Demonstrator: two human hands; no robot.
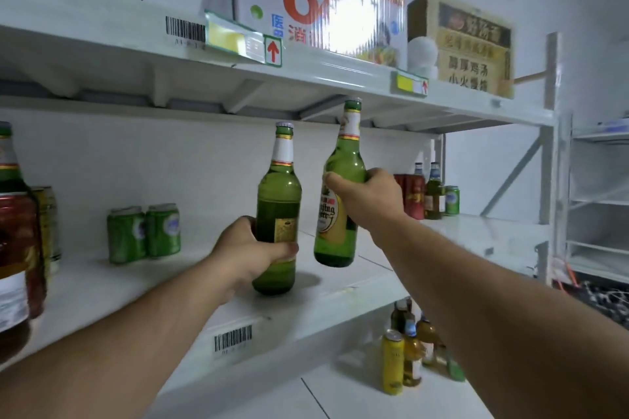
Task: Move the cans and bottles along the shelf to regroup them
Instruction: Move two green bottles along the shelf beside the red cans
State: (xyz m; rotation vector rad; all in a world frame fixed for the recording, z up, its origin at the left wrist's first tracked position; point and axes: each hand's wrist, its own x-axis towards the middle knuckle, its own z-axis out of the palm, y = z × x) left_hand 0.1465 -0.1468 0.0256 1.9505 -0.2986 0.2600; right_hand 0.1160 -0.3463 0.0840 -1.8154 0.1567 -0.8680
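Note:
Two green beer bottles are in my hands over the white middle shelf (340, 296). My left hand (248, 248) grips the left bottle (277, 201) low on its body; its base looks to be on the shelf and it stands upright. My right hand (367, 197) grips the right bottle (337, 224) around its shoulder, lifted off the shelf and tilted with its cap toward the shelf above. Two green cans (144, 233) stand to the left. A far group of red cans (413, 196), a bottle (434, 194) and a green can (452, 200) stands at the right end.
A large red-brown bottle and a green bottle (13, 248) crowd the near left edge, with a gold can (47, 224) behind. Boxes (316, 7) sit on the upper shelf. Yellow cans and bottles (408, 354) stand on the lower shelf. Another rack (599, 201) stands at far right.

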